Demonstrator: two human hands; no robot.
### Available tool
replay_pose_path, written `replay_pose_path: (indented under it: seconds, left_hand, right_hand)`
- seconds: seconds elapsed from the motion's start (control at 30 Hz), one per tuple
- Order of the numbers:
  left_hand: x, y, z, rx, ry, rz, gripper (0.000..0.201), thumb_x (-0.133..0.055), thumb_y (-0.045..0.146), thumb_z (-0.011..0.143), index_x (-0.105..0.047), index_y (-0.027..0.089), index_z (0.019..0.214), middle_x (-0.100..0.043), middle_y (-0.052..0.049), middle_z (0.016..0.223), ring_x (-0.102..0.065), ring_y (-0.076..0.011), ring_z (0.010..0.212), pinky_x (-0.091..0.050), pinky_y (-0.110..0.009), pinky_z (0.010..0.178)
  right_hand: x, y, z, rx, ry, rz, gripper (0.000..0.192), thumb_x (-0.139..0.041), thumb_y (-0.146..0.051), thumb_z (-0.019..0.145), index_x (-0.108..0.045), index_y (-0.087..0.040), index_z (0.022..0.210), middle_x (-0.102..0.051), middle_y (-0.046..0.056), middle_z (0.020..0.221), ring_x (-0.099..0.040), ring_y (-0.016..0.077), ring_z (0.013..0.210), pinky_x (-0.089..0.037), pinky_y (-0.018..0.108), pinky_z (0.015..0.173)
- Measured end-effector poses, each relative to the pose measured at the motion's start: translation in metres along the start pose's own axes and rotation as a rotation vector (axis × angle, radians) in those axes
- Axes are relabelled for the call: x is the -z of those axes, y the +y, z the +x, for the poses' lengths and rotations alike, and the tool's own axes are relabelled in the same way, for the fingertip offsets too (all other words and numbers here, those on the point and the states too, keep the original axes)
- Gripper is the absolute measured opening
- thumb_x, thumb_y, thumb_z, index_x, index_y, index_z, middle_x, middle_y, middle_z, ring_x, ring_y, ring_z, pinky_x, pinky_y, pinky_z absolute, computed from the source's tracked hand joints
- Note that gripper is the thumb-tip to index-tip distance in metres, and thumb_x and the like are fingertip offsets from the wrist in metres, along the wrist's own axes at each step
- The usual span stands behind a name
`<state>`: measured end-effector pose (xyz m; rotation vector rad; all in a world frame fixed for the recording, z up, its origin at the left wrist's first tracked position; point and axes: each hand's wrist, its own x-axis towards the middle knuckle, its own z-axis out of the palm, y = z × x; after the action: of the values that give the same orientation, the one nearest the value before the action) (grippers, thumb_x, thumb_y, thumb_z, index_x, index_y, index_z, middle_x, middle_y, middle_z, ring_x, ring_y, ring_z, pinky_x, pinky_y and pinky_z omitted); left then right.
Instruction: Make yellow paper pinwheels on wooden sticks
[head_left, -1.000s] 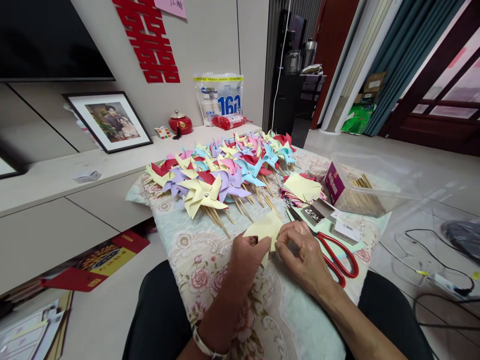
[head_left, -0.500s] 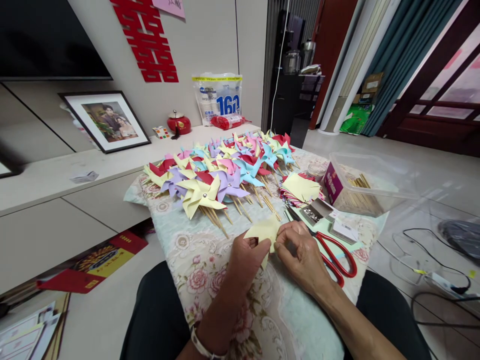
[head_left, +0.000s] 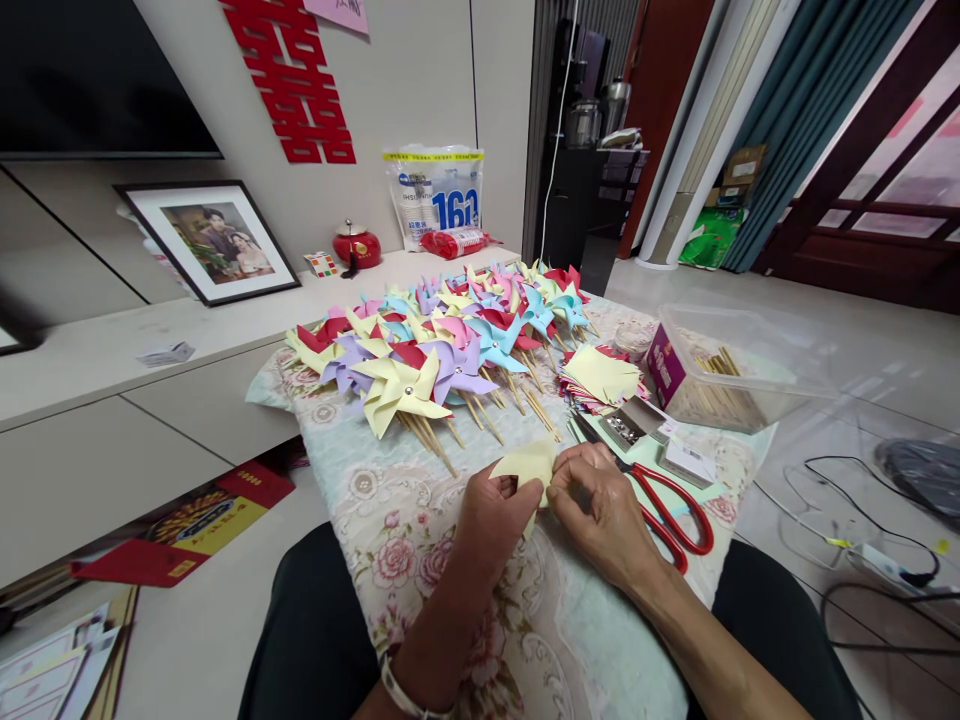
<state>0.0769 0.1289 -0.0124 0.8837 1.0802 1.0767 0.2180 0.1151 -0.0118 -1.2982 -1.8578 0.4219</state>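
A pale yellow paper square [head_left: 525, 463] with cut corners is pinched between my left hand [head_left: 491, 515] and my right hand [head_left: 600, 505], just above the floral cloth [head_left: 390, 520] on my lap board. One corner of the paper is curled in toward the middle under my fingers. Beyond my hands lies a heap of finished paper pinwheels [head_left: 442, 335] in yellow, purple, blue, pink and red on thin wooden sticks. Red-handled scissors [head_left: 667, 510] lie right beside my right hand.
A stack of cut paper squares [head_left: 604, 378] and a small tin of pins [head_left: 626, 428] sit right of the pinwheels. A clear plastic box of wooden sticks [head_left: 720, 385] stands at the far right edge. Cables [head_left: 862, 540] lie on the floor to the right.
My hands have folded the yellow paper's corner further inward; the sheet looks more curled and smaller. The hands stay in the same place.
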Motion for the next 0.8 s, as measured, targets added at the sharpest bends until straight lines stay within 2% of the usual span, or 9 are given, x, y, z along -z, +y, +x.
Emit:
replay_pose_path:
  seconds: [0.27, 0.4, 0.47, 0.53, 0.6, 0.7, 0.8]
  left_hand:
    - [-0.001, 0.000, 0.000, 0.005, 0.022, 0.016, 0.015, -0.064, 0.020, 0.063, -0.067, 0.014, 0.076, -0.063, 0.004, 0.058, -0.052, -0.0121, 0.052, -0.043, -0.023, 0.052]
    - [0.001, 0.000, 0.000, -0.018, 0.036, 0.103, 0.005, -0.063, 0.021, 0.062, -0.061, 0.017, 0.063, -0.055, 0.006, 0.053, -0.047, -0.0107, 0.051, -0.040, -0.022, 0.051]
    - [0.002, 0.000, 0.000, -0.025, 0.047, 0.148, 0.010, -0.062, 0.023, 0.063, -0.057, 0.017, 0.056, -0.051, 0.006, 0.051, -0.043, -0.0100, 0.050, -0.037, -0.022, 0.050]
    - [0.004, -0.001, 0.001, -0.017, 0.046, 0.179, 0.014, -0.062, 0.026, 0.064, -0.058, 0.017, 0.054, -0.052, 0.005, 0.050, -0.043, -0.0105, 0.049, -0.036, -0.023, 0.049]
    - [0.007, -0.002, 0.001, 0.004, 0.029, 0.210, 0.016, -0.061, 0.028, 0.064, -0.060, 0.016, 0.054, -0.054, 0.003, 0.050, -0.044, -0.0115, 0.049, -0.034, -0.024, 0.048]
    - [0.012, 0.000, 0.002, 0.059, -0.034, 0.246, 0.015, -0.061, 0.029, 0.063, -0.062, 0.016, 0.055, -0.055, 0.001, 0.048, -0.044, -0.0120, 0.046, -0.031, -0.024, 0.046]
    - [0.017, 0.010, 0.001, 0.125, -0.149, 0.290, 0.012, -0.060, 0.026, 0.061, -0.063, 0.016, 0.055, -0.056, 0.001, 0.048, -0.042, -0.0118, 0.045, -0.030, -0.024, 0.045]
  right_hand:
    - [0.002, 0.000, 0.000, -0.013, -0.005, 0.009, 0.023, -0.053, -0.020, 0.092, -0.052, -0.021, 0.069, -0.061, 0.005, 0.082, -0.052, 0.0221, 0.081, -0.039, 0.041, 0.080]
    - [0.001, -0.001, -0.001, -0.021, -0.012, 0.016, 0.022, -0.054, -0.020, 0.091, -0.053, -0.020, 0.069, -0.061, 0.005, 0.082, -0.053, 0.0223, 0.082, -0.039, 0.042, 0.083]
    - [0.001, -0.001, -0.001, -0.010, -0.005, 0.026, 0.020, -0.056, -0.020, 0.090, -0.054, -0.020, 0.070, -0.061, 0.005, 0.083, -0.054, 0.0229, 0.083, -0.040, 0.043, 0.083]
    - [0.002, -0.001, -0.001, 0.008, 0.037, 0.045, 0.014, -0.059, -0.022, 0.089, -0.058, -0.020, 0.075, -0.062, 0.006, 0.085, -0.056, 0.0243, 0.087, -0.042, 0.043, 0.083]
    - [0.005, 0.002, -0.002, 0.007, 0.122, 0.077, 0.004, -0.061, -0.024, 0.088, -0.063, -0.021, 0.087, -0.064, 0.008, 0.094, -0.057, 0.0264, 0.095, -0.043, 0.044, 0.085]
    - [0.008, 0.009, -0.003, -0.090, 0.222, 0.222, 0.032, -0.064, -0.029, 0.087, -0.062, -0.023, 0.118, -0.062, 0.011, 0.122, -0.057, 0.0286, 0.111, -0.044, 0.045, 0.092]
    - [0.008, 0.019, -0.002, -0.226, 0.183, 0.581, 0.057, -0.067, -0.033, 0.086, -0.050, -0.028, 0.140, -0.059, 0.011, 0.135, -0.058, 0.0273, 0.116, -0.046, 0.045, 0.097]
